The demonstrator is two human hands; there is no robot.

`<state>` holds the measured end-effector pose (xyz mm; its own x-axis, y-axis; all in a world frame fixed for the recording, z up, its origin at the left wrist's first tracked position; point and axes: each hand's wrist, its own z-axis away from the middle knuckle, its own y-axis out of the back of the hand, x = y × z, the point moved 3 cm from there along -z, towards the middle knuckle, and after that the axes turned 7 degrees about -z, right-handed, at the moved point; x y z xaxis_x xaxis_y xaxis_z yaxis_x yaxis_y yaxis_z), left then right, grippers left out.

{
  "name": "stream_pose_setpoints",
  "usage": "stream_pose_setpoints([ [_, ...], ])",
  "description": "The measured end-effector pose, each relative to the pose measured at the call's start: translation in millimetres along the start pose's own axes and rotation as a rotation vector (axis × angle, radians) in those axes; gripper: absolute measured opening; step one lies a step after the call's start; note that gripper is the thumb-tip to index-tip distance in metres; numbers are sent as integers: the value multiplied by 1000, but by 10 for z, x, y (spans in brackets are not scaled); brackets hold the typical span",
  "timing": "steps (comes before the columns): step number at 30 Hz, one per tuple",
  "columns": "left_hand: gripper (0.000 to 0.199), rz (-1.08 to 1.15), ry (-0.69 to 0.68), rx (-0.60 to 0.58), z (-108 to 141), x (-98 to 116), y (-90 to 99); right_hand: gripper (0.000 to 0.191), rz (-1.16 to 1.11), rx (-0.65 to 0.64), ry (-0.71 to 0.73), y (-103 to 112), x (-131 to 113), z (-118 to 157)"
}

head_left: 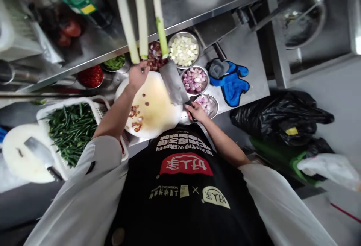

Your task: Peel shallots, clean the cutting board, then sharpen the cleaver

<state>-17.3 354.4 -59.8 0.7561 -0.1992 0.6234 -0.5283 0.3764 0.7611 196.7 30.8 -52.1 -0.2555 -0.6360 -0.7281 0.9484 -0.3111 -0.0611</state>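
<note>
My right hand (196, 112) is wrapped round the black handle of a cleaver (172, 84), whose broad blade lies over the right side of a round yellowish cutting board (155, 103). Small reddish-brown scraps (137, 125) lie on the board's left part. At the board's far edge is my left hand (138, 75), fingers curled, beside a container of chopped reddish-brown pieces (155, 56); what its fingers hold, if anything, is too small to tell. Three pale leek-like stalks (140, 16) hang over the shelf edge, just beyond my left hand.
Bowls of white cubes (184, 51), purple-white pieces (194, 80) and more pieces (207, 105) stand right, near a blue cloth (232, 84). On the left are red chopped peppers (90, 76), a basket of green chillies (72, 129) and another board (19, 154) with a cleaver.
</note>
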Motion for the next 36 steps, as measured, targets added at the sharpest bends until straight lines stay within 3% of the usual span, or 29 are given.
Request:
stream_pose_setpoints([
  [4,43,-44,149,115,1496,-478,190,65,75,-88,-43,183,408,177],
  [7,46,-70,385,295,2598,-825,2,65,107,-130,-17,152,468,9],
  [9,54,-66,517,371,3080,-969,-237,62,130,-152,-9,50,412,-188],
  [11,66,-22,576,406,3277,-1026,-485,57,159,-182,-13,-101,310,-399],
  [13,72,29,599,447,3236,-1024,-666,49,210,-244,-32,-288,201,-573],
  [16,71,79,626,529,2976,-982,-768,41,333,-382,-88,-585,115,-676],
  [19,69,119,604,557,2751,-934,-762,40,409,-495,-135,-842,200,-587],
  [23,67,158,601,532,2662,-889,-750,41,410,-561,-152,-1102,517,-344],
  [26,64,138,607,519,2636,-847,-717,41,382,-582,-154,-1227,711,-200],
  [29,64,105,547,513,2463,-741,-615,42,294,-558,-114,-1242,685,-111],
  [32,61,48,379,470,2005,-468,-476,44,193,-429,-52,-1151,434,-48],
  [36,56,21,121,380,983,78,-425,44,86,-176,63,-1015,-66,-79],
])
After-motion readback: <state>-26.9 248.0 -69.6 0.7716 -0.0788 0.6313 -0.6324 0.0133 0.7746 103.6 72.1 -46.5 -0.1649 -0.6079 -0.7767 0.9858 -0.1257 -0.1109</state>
